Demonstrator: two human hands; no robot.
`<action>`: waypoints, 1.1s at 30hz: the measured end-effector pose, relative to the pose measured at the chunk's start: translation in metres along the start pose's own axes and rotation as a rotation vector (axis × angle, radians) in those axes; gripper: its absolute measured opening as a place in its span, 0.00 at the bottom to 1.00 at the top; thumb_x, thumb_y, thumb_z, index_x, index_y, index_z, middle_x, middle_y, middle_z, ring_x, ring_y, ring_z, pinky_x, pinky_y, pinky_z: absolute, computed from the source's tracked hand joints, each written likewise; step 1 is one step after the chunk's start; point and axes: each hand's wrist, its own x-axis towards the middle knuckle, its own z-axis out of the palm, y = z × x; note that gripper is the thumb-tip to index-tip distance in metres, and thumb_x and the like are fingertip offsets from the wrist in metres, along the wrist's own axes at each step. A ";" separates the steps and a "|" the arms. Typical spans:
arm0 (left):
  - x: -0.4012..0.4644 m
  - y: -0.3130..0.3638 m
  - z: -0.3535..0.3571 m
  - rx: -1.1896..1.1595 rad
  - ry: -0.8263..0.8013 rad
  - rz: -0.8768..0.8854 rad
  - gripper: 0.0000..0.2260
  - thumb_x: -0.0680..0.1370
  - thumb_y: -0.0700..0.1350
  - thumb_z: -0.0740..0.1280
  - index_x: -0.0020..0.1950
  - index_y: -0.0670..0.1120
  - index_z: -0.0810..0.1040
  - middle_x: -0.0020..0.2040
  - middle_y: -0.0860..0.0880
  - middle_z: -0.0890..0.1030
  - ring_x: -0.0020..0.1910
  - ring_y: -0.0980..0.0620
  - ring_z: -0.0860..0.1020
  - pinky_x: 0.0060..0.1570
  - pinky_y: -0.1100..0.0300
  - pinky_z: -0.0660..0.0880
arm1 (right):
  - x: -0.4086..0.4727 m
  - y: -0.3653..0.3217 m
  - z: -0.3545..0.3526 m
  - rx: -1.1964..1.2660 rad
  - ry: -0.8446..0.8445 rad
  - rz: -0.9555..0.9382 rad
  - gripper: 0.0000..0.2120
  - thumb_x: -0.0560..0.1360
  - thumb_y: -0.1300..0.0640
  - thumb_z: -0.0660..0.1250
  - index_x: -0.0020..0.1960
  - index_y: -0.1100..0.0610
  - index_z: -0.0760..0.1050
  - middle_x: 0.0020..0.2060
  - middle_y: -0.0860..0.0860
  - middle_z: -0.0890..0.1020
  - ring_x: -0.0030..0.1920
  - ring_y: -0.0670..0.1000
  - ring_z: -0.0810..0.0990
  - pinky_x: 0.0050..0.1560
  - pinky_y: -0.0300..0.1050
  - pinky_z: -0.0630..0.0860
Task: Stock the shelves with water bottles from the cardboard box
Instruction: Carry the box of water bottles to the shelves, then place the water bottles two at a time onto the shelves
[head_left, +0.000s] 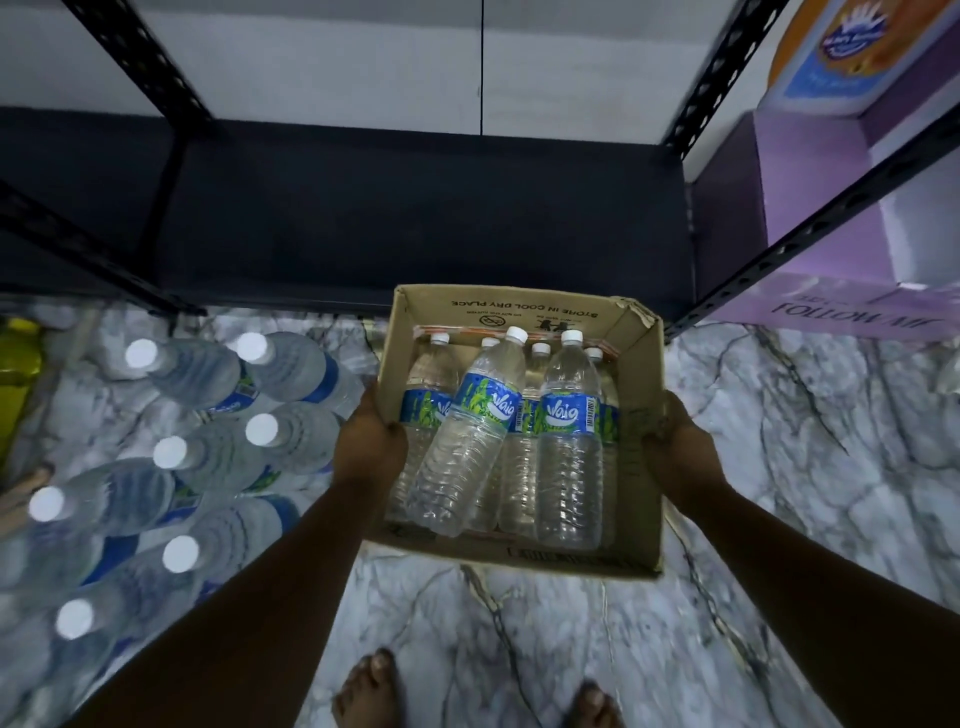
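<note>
Marbled grey-white floor (519, 649) lies before a dark metal shelf (415, 218). Held above the floor, at the shelf's front edge, is an open brown cardboard box (636, 467) of clear plastic water bottles (569, 441) with blue-green labels. The left hand (370, 441) grips its left wall, the right hand (680, 452) its right wall.

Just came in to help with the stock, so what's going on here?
A person holds an open brown cardboard box by its two sides, the left hand and the right hand each gripping a wall. Inside lie clear plastic water bottles with white caps and blue-green labels. The dark metal shelf just ahead holds no bottles yet. More capped bottles stand on the marble floor to the left.
</note>
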 end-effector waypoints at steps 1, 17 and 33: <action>-0.007 0.004 -0.004 0.000 -0.004 0.000 0.19 0.79 0.34 0.59 0.71 0.39 0.67 0.56 0.36 0.79 0.55 0.35 0.78 0.51 0.48 0.72 | -0.006 -0.006 -0.005 -0.015 -0.024 -0.010 0.16 0.79 0.65 0.60 0.66 0.64 0.69 0.53 0.61 0.79 0.54 0.63 0.78 0.47 0.42 0.67; -0.081 0.063 -0.020 0.176 -0.152 0.101 0.21 0.81 0.48 0.61 0.74 0.45 0.68 0.61 0.39 0.80 0.61 0.40 0.78 0.64 0.51 0.72 | -0.074 -0.040 -0.043 0.030 -0.261 -0.063 0.22 0.79 0.57 0.63 0.72 0.59 0.66 0.60 0.60 0.80 0.57 0.61 0.80 0.59 0.59 0.76; -0.053 0.031 -0.009 0.167 -0.260 0.251 0.22 0.82 0.46 0.62 0.75 0.43 0.66 0.66 0.41 0.77 0.64 0.43 0.75 0.64 0.54 0.70 | -0.065 -0.053 0.015 -0.074 -0.158 -0.113 0.29 0.80 0.47 0.62 0.77 0.54 0.59 0.66 0.57 0.77 0.61 0.59 0.78 0.60 0.56 0.76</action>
